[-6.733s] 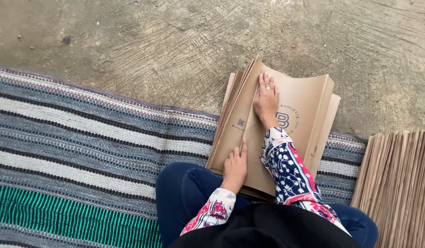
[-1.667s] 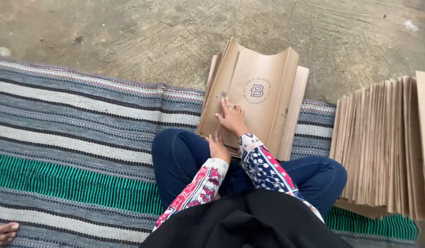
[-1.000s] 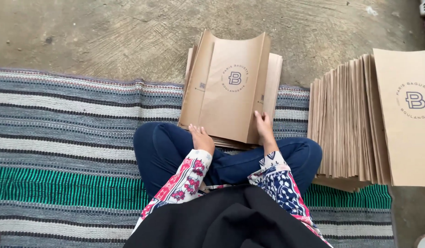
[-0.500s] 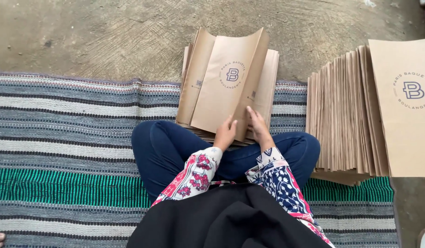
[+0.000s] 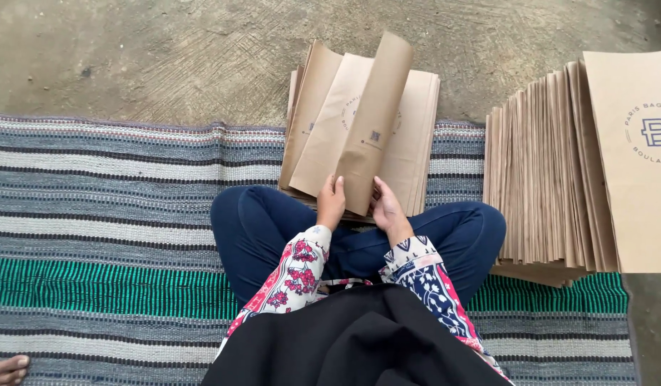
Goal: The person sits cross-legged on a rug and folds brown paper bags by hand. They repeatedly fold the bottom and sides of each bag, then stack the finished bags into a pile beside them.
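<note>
Centrally in the head view, both hands grip the near edge of a folded brown paper bag (image 5: 370, 136). Its raised fold stands up as a long ridge running toward the top of the frame. The left hand (image 5: 331, 204) pinches the left side of that edge, fingers curled over the paper; the right hand (image 5: 386, 209) clasps the right side. The bag lies on a flat stack (image 5: 420, 143) of matching matte kraft bags, upper centre. At the right edge a second pile (image 5: 545, 171) of bags fans out in thin overlapping edges. The person sits cross-legged in dark blue trousers and floral sleeves on a woven mat (image 5: 101, 236) striped grey, black and green. Beyond it, across the top, lies rough, scratched concrete (image 5: 166, 57).
</note>
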